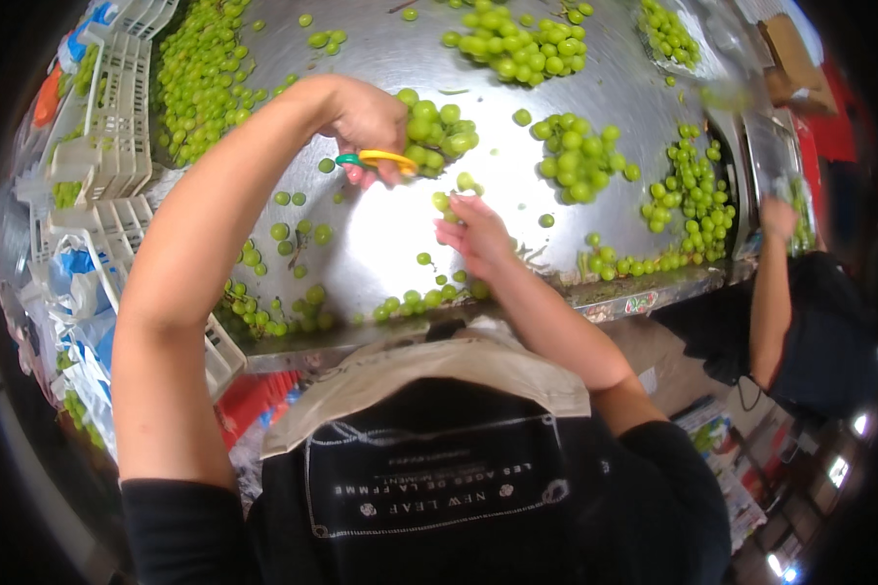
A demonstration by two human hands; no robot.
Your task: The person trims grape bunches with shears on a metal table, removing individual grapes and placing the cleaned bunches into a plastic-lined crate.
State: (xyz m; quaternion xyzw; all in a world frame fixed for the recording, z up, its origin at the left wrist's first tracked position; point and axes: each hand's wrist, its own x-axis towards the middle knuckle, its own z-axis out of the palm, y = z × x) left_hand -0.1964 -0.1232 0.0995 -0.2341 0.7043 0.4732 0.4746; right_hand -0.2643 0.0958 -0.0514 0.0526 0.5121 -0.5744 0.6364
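Note:
My left hand [366,122] is closed on scissors [390,158] with yellow and green handles; their blades are hidden. A bunch of green grapes [441,129] touches that hand's far right side, and I cannot tell whether the fingers also grip its stem. Just below the bunch, my right hand [476,236] pinches a few green grapes [440,201] at its fingertips. Both hands are over the shiny metal table [380,224]. To the right lies another bunch [580,156], with a larger one [522,44] farther back.
Many grapes [200,78] are heaped at the left, beside white plastic crates [117,117]. Loose grapes [410,304] lie along the table's near edge. More bunches [693,200] sit at the right, where another person's arm [773,283] reaches in. A clear package of grapes [668,37] stands far right.

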